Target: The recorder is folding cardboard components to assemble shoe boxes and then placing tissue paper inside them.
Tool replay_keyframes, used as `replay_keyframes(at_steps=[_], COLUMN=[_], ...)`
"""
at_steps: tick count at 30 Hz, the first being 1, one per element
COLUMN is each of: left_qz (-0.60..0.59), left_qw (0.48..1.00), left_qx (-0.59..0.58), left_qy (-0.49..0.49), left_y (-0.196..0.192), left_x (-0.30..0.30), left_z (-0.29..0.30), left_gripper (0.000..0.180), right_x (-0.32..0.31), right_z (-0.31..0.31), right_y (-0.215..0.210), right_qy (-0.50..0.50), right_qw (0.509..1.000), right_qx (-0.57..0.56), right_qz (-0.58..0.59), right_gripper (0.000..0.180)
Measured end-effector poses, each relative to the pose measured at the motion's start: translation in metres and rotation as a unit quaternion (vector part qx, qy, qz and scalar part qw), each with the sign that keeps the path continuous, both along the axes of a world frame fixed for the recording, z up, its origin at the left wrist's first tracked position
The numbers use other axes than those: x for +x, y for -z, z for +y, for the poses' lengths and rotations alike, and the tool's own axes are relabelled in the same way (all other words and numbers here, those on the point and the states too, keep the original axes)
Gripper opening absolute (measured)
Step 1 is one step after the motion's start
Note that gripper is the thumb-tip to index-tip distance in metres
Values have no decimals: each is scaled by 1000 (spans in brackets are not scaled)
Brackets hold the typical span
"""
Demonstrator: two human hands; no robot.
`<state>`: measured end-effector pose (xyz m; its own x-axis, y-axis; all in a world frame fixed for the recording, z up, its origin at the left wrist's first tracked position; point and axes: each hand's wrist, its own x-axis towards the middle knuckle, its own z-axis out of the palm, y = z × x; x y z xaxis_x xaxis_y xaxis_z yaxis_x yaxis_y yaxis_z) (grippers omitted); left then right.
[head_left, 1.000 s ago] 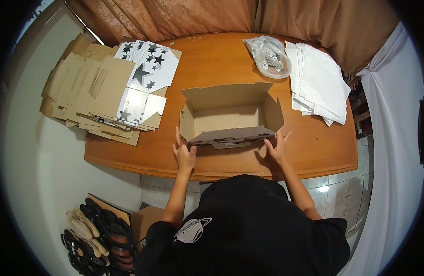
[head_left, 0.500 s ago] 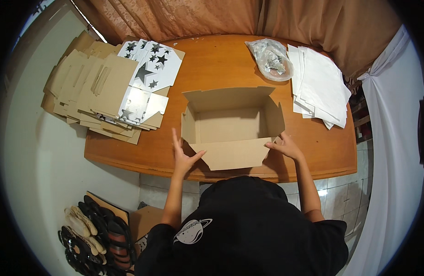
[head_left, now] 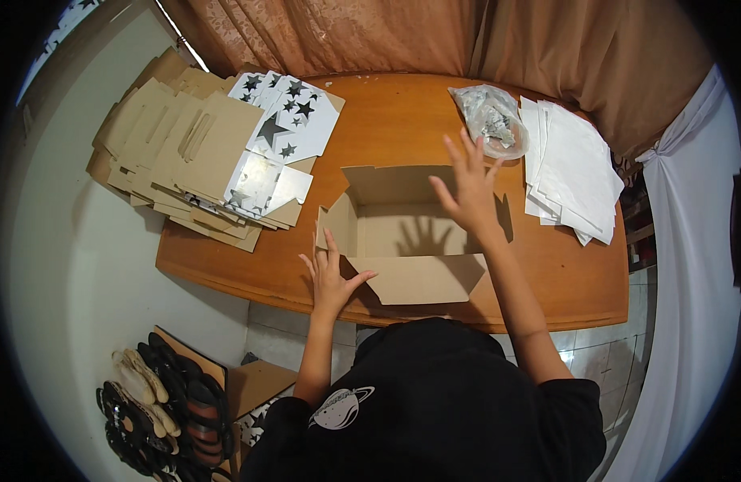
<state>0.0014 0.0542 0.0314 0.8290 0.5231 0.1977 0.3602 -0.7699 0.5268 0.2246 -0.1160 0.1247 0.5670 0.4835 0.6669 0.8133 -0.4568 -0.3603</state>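
Observation:
An open cardboard box (head_left: 422,279) stands on the wooden table in front of me, its flaps spread and its brown inside bare. At the box's near left corner, my left hand (head_left: 332,285) rests with fingers apart, the thumb against the near flap. My right hand (head_left: 471,193) is raised over the right part of the box, fingers spread, holding nothing. Its shadow falls on the box's inside. Part of the box's right wall is hidden behind my right hand and forearm.
Flattened cardboard boxes (head_left: 165,145), some white with dark stars (head_left: 272,128), are stacked on the table's (head_left: 370,120) left. At the back right lie a clear plastic bag (head_left: 491,120) with crumpled contents and white paper sheets (head_left: 575,169). Sandals (head_left: 165,394) stand at lower left.
My right hand has left the box's near right corner and moved up and forward over the box. My left hand stays at the left corner. The whole view has shifted slightly.

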Motion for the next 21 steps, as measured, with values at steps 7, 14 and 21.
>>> replay_keyframes(at_steps=[7, 14, 21], left_qz=[-35, -120, 5], left_qw=[998, 992, 971], left_qx=[-32, 30, 116], left_qy=[-48, 1, 209], left_y=[0, -6, -5], left_x=[2, 5, 8], left_z=[-5, -2, 2], left_gripper=[126, 112, 50], right_x=[1, -2, -3], right_z=[-22, -51, -37], right_y=[44, 71, 73], right_qy=[5, -99, -67], right_qw=[956, 941, 959], right_qx=[-294, -308, -265], right_qz=[10, 99, 74], right_gripper=[60, 60, 55])
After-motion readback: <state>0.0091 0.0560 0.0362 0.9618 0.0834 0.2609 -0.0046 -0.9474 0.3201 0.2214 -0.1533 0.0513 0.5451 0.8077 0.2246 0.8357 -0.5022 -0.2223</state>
